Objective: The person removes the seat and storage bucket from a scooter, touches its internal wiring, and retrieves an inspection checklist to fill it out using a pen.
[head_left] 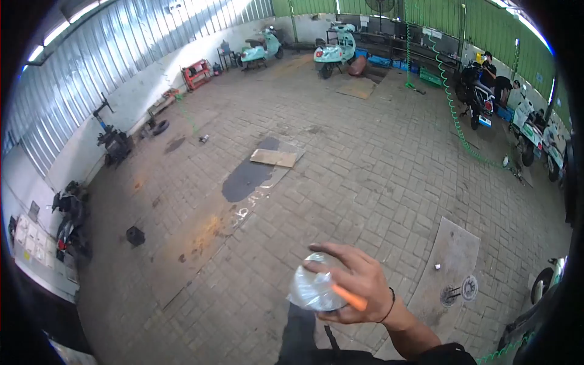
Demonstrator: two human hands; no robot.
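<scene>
My right hand [359, 281] reaches in from the lower right, a thin dark band round its wrist. Its fingers curl round a clear, shiny plastic thing [316, 291] that looks like a crumpled bag or a cup; which one I cannot tell. A bright orange stick-like piece [350, 297] lies against the fingers of the same hand, its far end hidden. Below the hand, part of a dark trouser leg [298, 331] shows. My left hand is out of the picture.
Stained block paving [365, 201] spreads ahead. Flattened cardboard [274, 158] lies mid-floor; a metal part [468, 288] rests on a board at right. Mint scooters [334, 53] stand at the back. Two people work by a dark motorcycle [477, 94]. A coiled green hose [453, 112] hangs at right.
</scene>
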